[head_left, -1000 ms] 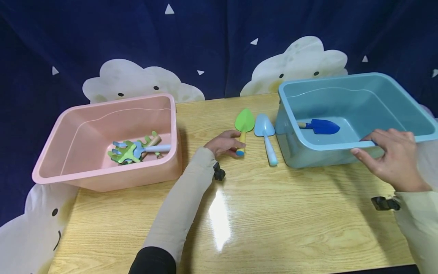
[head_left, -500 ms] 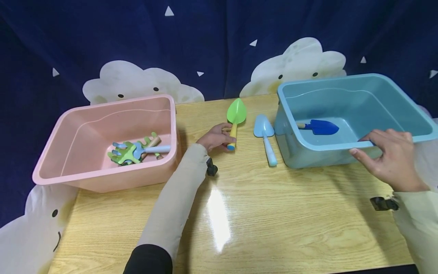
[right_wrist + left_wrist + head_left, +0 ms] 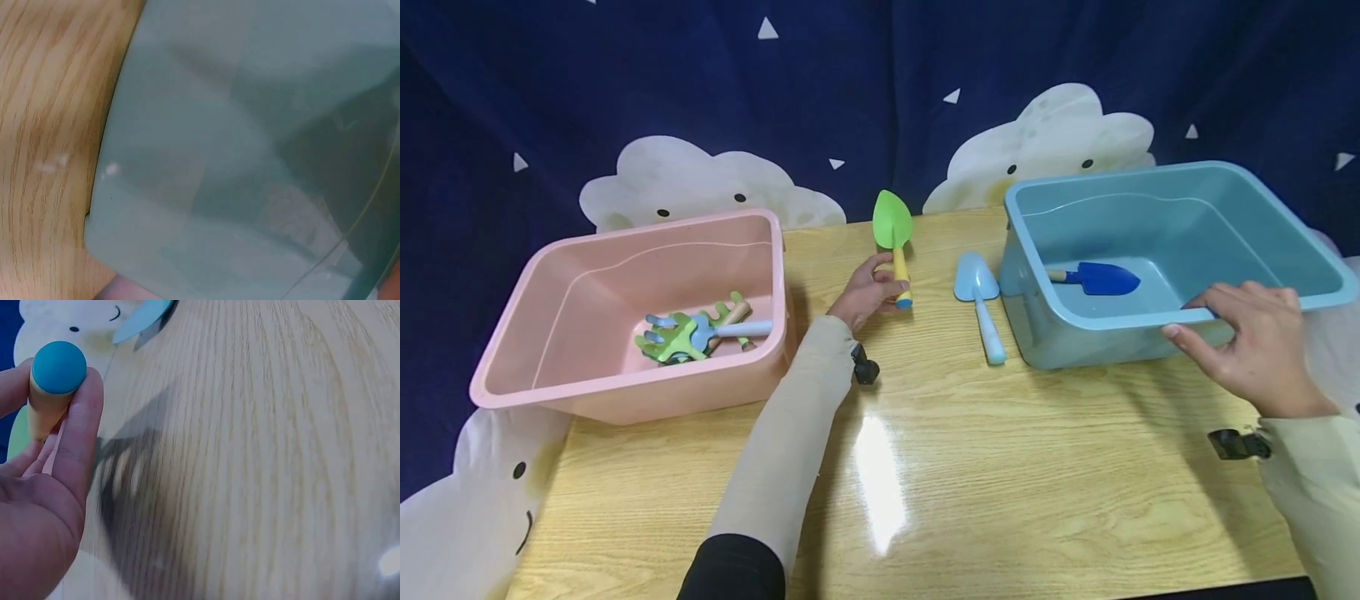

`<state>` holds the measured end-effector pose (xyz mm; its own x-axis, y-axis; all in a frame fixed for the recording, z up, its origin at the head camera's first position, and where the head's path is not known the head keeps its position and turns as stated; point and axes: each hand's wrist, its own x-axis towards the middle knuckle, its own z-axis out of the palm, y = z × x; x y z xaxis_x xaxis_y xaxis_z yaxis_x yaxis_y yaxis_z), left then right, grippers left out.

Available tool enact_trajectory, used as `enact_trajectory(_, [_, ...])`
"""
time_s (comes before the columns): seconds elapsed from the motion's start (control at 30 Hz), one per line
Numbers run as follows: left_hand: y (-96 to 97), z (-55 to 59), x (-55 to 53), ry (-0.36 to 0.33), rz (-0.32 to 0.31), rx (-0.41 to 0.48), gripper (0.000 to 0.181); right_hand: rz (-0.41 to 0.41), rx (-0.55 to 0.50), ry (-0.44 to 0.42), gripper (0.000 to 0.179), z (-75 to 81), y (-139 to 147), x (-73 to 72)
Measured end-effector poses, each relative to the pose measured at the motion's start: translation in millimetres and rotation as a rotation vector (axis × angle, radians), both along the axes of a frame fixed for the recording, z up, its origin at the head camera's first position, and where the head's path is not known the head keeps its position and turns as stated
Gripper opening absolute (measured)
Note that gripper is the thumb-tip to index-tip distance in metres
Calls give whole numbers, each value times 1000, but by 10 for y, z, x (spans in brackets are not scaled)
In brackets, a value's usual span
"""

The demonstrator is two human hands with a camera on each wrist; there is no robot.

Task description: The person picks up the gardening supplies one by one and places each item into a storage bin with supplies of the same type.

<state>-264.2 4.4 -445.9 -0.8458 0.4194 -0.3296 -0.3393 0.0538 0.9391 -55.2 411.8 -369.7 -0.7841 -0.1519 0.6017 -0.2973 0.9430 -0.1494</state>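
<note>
My left hand (image 3: 867, 292) grips a toy trowel (image 3: 892, 220) by its yellow handle, green blade pointing away. In the left wrist view the handle's blue end (image 3: 59, 367) sits between thumb and fingers, with a shadow on the table below. A light blue trowel (image 3: 976, 279) lies on the table to the right of that hand. My right hand (image 3: 1258, 346) holds the near rim of a blue bin (image 3: 1150, 318), fingers over the edge and thumb on the outside. Inside that bin lies a dark blue trowel (image 3: 1105, 278); the right wrist view shows the bin's outer wall (image 3: 187, 125).
At the left of the wooden table (image 3: 1000, 467) stands a pink bin (image 3: 625, 385). Several small tools lie in it, among them a green hand rake (image 3: 677, 333) and a light blue fork (image 3: 703, 331). A dark blue curtain (image 3: 850, 92) hangs behind the table.
The left hand has drawn the green trowel leftward, away from the light blue one, and raised it so that its blade overlaps the curtain. The right hand stays on the blue bin's rim.
</note>
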Motion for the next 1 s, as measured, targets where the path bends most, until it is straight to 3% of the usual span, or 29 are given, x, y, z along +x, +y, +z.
enact_trajectory(0.2, [19,7,-12,17,26,24,71,-18,-48,-18,50,-3,14,30])
enact_trajectory(0.3, [22,62,-23,52,30,15,71,-20,-60,-22,44,-5,17,47])
enact_trajectory(0.57, [106,428,-28,152,2,-37,71,-21,-91,-23,37,-5,27,68])
enact_trajectory(0.73, [168,622,8,170,-40,-41,71,-39,-85,-34,35,-2,27,62])
enact_trajectory(1.0, [173,740,59,194,-107,-71,71,-21,-64,-18,43,-17,-3,8])
